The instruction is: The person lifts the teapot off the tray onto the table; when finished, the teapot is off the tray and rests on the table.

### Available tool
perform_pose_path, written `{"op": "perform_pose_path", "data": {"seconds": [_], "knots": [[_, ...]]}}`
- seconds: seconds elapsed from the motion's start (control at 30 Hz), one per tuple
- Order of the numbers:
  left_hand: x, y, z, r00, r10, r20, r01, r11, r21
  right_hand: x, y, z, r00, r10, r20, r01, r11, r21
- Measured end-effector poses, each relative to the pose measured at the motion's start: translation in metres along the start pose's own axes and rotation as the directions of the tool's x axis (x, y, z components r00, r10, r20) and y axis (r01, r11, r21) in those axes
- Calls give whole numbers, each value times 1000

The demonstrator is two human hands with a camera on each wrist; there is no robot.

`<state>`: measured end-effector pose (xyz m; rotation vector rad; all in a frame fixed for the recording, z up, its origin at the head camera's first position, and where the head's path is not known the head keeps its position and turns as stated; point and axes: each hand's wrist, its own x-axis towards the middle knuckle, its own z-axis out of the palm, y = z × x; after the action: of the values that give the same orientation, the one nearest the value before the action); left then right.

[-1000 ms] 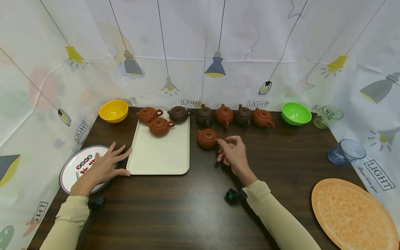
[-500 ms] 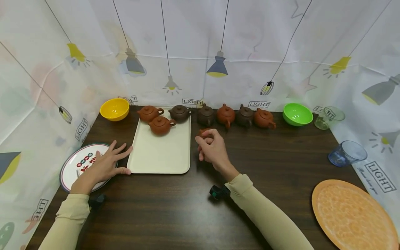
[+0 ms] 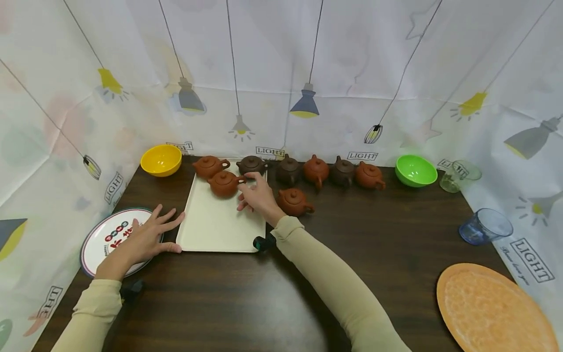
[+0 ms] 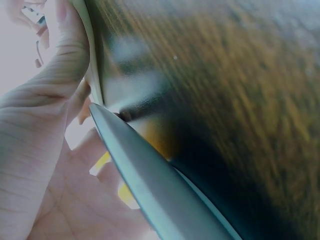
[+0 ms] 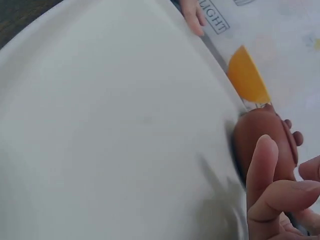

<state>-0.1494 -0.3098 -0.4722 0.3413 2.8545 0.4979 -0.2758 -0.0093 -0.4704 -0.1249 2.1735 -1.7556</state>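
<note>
My left hand (image 3: 138, 242) has its fingers spread, over the printed plate (image 3: 94, 247). Its thumb and a fingertip touch the left edge of the cream tray (image 3: 220, 227). Above the tray, my right hand (image 3: 259, 198) has thumb and forefinger apart, on either side of the handle of a reddish-brown teapot (image 3: 223, 184). In the right wrist view a gap shows between these fingertips, beside the teapot (image 5: 262, 137). Another reddish-brown teapot (image 3: 208, 166) and a dark brown teapot (image 3: 251, 165) sit at the tray's far end. One reddish-brown teapot (image 3: 292, 201) stands right of the tray, near my right wrist.
Several teapots line the back, including a dark one (image 3: 288, 170) and a reddish one (image 3: 315, 170). A yellow bowl (image 3: 161, 161) stands back left, a green bowl (image 3: 415, 171) back right. At right are a clear glass (image 3: 453, 181), a blue glass (image 3: 479, 230) and a round orange-brown board (image 3: 497, 308).
My right hand has moved left from the teapot beside the tray to the handle of a reddish-brown teapot on the tray. The left hand stays at the tray's edge.
</note>
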Motion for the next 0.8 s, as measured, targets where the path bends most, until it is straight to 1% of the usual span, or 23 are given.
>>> {"op": "perform_pose_path", "data": {"seconds": [0.1,0.2,0.33,0.5,0.63,0.8], "knots": [[0,-1,2,1000,4,7,-4,1000,-4,1,6,6,999,34,-8,-34,999,22],[-1,-1,2,1000,4,0,-4,1000,0,-1,9,11,999,40,25,-41,998,56],[-1,-2,2,1000,-1,-7,1,1000,2,-3,10,17,996,17,85,-25,995,92],[-1,-1,2,1000,-4,-5,4,1000,-8,-2,13,22,998,0,64,-9,990,140],[-1,-1,2,1000,-7,-5,7,1000,-13,-1,15,23,998,-13,55,5,989,147],[-1,-1,3,1000,-9,-3,8,1000,-18,-8,16,18,995,-46,90,34,991,127]]}}
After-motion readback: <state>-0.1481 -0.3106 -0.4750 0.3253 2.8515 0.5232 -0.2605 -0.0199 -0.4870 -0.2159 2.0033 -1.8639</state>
